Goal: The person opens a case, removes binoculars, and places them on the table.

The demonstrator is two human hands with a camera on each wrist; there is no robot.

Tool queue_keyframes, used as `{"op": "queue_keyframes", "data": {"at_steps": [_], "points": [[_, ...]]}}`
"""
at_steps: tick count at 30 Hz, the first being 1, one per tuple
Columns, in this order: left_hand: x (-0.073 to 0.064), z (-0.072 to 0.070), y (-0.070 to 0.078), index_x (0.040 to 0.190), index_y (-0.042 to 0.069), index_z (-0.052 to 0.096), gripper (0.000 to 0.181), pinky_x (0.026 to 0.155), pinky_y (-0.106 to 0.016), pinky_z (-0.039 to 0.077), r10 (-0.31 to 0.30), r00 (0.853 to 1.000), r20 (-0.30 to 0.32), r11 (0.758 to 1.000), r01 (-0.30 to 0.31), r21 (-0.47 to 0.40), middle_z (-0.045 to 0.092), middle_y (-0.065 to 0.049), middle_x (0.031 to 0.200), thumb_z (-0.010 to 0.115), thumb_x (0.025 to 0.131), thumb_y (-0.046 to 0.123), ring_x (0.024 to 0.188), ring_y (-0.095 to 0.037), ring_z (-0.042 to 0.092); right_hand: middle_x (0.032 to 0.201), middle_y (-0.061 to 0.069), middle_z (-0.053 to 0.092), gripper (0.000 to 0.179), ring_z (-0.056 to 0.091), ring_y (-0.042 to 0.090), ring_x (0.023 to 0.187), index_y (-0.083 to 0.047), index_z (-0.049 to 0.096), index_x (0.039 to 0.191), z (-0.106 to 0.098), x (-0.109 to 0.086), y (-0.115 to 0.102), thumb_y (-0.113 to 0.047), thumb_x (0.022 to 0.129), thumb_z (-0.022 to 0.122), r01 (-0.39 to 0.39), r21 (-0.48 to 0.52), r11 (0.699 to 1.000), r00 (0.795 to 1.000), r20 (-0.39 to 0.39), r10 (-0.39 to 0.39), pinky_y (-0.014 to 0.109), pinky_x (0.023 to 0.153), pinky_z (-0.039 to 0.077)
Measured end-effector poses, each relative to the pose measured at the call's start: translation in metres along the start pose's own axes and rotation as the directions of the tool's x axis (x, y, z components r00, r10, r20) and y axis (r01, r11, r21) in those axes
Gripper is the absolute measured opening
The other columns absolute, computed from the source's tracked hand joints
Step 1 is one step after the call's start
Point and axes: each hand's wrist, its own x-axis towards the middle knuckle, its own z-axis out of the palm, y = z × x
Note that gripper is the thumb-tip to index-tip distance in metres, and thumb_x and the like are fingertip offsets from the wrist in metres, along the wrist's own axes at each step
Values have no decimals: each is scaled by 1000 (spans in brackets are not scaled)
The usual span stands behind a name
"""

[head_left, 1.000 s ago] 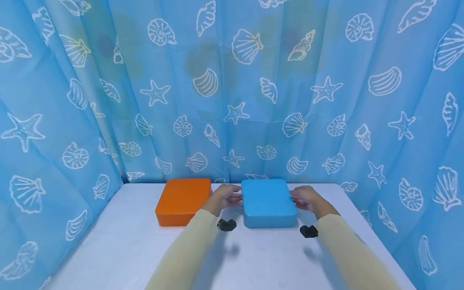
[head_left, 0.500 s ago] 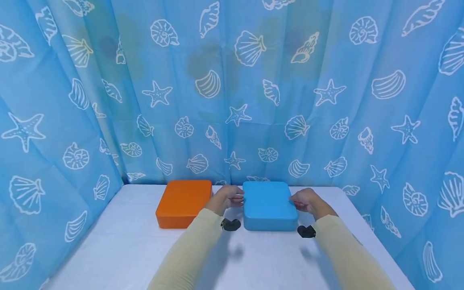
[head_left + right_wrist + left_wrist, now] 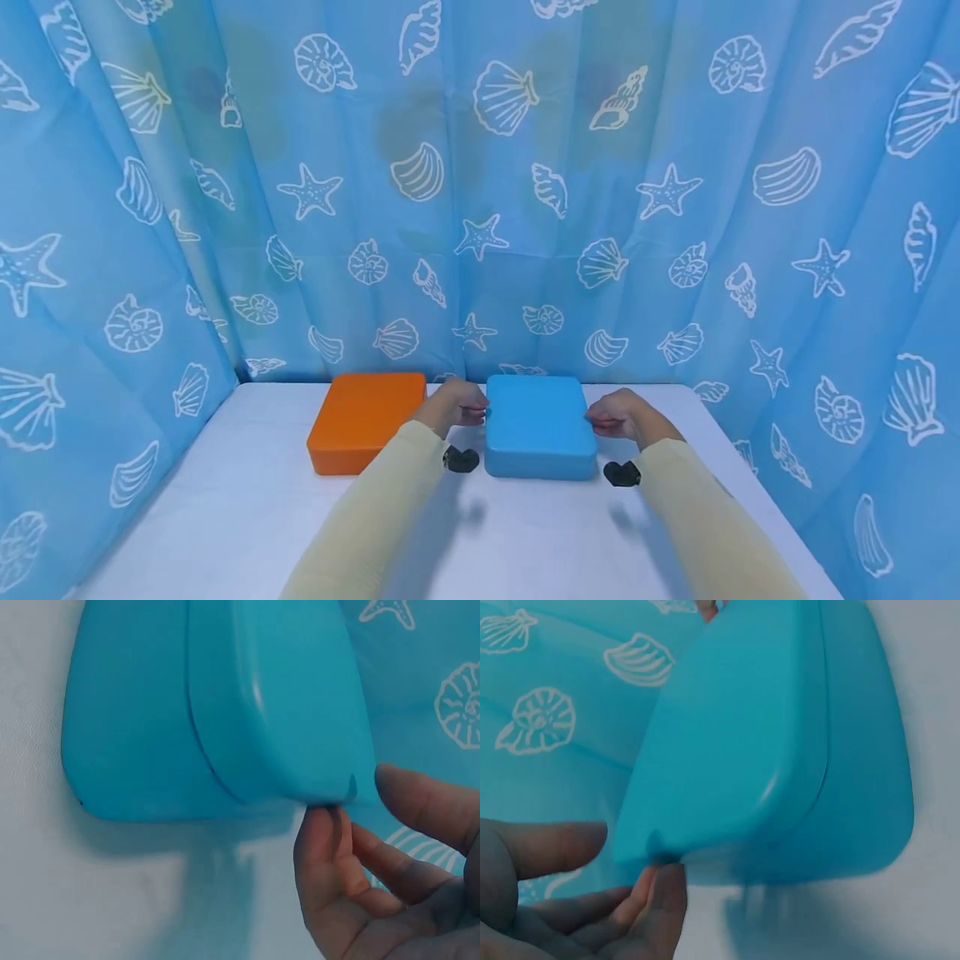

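Note:
A square light-blue box [image 3: 536,417] with rounded corners sits between both hands on the white table. A seam below its smooth lid [image 3: 720,727] shows in both wrist views. My left hand [image 3: 465,402] holds the lid's left side, with curled fingertips against the lid edge and the thumb near its top. On the opposite side, my right hand [image 3: 618,415] has bent fingertips at the lid edge [image 3: 300,712], with its thumb close to the top corner. What lies inside the box is hidden.
An orange box [image 3: 367,421] of similar shape stands to the left, partly behind the left forearm. White tablecloth [image 3: 525,542] covers the table. A blue curtain [image 3: 510,275] with white shell prints hangs behind it and along both sides.
The fingers of both hands have curled in more at the blue box's sides. The head view has turned slightly right; both boxes keep their places on the table.

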Motion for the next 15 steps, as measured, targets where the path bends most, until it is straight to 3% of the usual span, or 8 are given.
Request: {"op": "queue_keyframes", "data": {"at_steps": [3,8,15], "points": [[-5,-11,2,110,-4,60,19,81,-43,56,-21,999,43,1000,20,8,64,-19,98,63,91,1,92,-33,66,101,19,61,38,64,26,85,12,50,126,-2,-3,0,0,92,61,-9,72,997,1000,29,7,37,80,57],[-8,-19,4,117,-5,56,27,80,-46,56,-33,989,147,999,37,-24,64,-24,104,62,92,3,90,-34,67,97,18,63,38,65,26,84,12,48,128,-9,-7,-3,-3,94,59,-5,89,996,998,70,-1,40,82,56],[-9,-17,-2,121,-5,52,34,80,-47,56,-45,989,143,997,54,-63,62,-24,100,65,90,0,87,-35,67,94,16,58,38,60,26,82,14,48,124,2,-11,-1,-2,92,62,11,-8,1000,997,74,-10,38,81,55]]}}
